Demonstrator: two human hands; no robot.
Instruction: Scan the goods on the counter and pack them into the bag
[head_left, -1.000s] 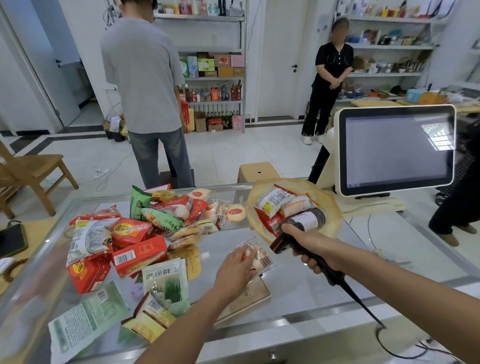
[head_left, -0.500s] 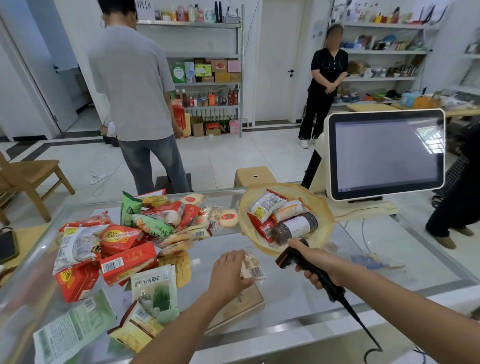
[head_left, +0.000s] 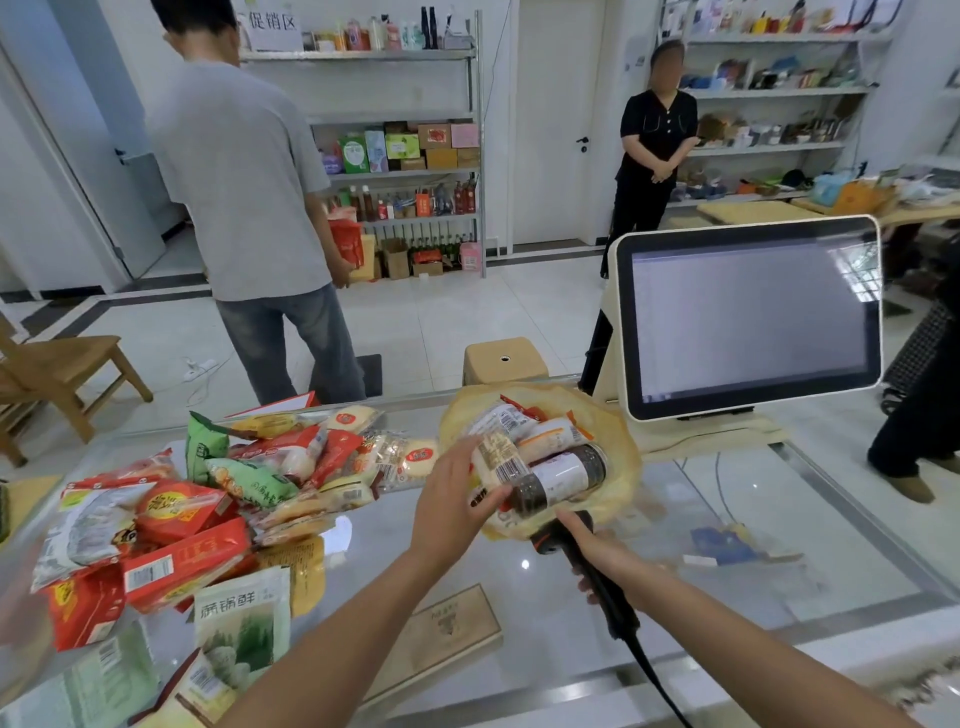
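My left hand (head_left: 453, 499) holds a small clear snack packet (head_left: 500, 460) with a barcode at the mouth of the yellowish bag (head_left: 615, 441). Inside the bag lie several packets and a dark jar with a white label (head_left: 563, 478). My right hand (head_left: 602, 551) grips the black handheld scanner (head_left: 605, 587), just below the bag's near edge; its cable trails toward me. A heap of snack packets (head_left: 223, 499) in red, green and white covers the left half of the glass counter (head_left: 727, 597).
A white-framed till screen (head_left: 750, 317) stands at the counter's right rear. A wooden plaque (head_left: 447, 629) lies under my left forearm. A person in grey stands beyond the counter, another in black by the shelves. A wooden chair (head_left: 57, 374) is at far left.
My left hand lifted the small packet off the counter and carried it right and up to the bag's mouth. My right hand with the scanner dropped slightly below the bag.
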